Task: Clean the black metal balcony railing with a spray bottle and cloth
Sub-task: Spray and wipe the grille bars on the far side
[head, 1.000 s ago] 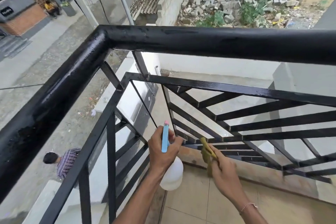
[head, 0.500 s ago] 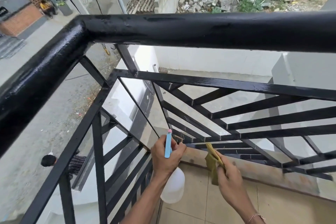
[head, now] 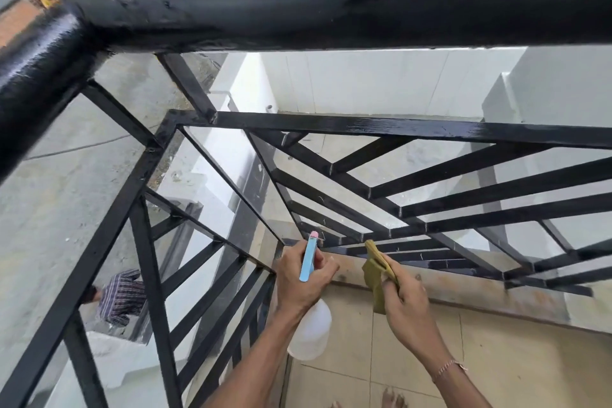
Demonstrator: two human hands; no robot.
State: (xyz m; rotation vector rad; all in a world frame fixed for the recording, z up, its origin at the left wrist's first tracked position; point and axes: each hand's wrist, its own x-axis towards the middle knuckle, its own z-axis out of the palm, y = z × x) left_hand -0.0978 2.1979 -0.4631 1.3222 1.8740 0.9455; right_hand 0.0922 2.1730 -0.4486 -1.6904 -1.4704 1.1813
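a: entry, head view. largest first: the railing (head: 331, 13) fills the frame. thick round top rail runs left to right overhead and turns a corner at upper left. below it a flat frame bar (head: 381, 127), glossy with a wet-looking sheen, then slanted slats (head: 463, 189) fanning down toward the corner.

b: where does the work sit relative to the hands?

a: the lowest bars (head: 414, 253) lie just ahead of and above both hands, their long axis running left to right and dropping slightly to the right. i judge the right hand (head: 405, 295) nearer to them: its cloth tip is just beside the bottom slat, though i cannot tell if it touches.

b: hands?

a: left hand (head: 303, 278) is wrapped round the neck of the spray bottle (head: 311, 329), white translucent body hanging below the fist, blue trigger head (head: 308, 258) with a pink tip pointing up at the corner bars. right hand pinches the cloth (head: 376, 270), olive-yellow, bunched, one end poking up, one tail hanging.

b: surface condition?

a: black paint, shiny. pale flecks and scratches on the lower slats, dull patches on the top rail.

b: next?

a: my judgement: spray the low corner, then wipe along the bar axis to the right. beige floor tiles (head: 496, 358) below; a person in a striped shirt (head: 121, 295) on the ground beyond.
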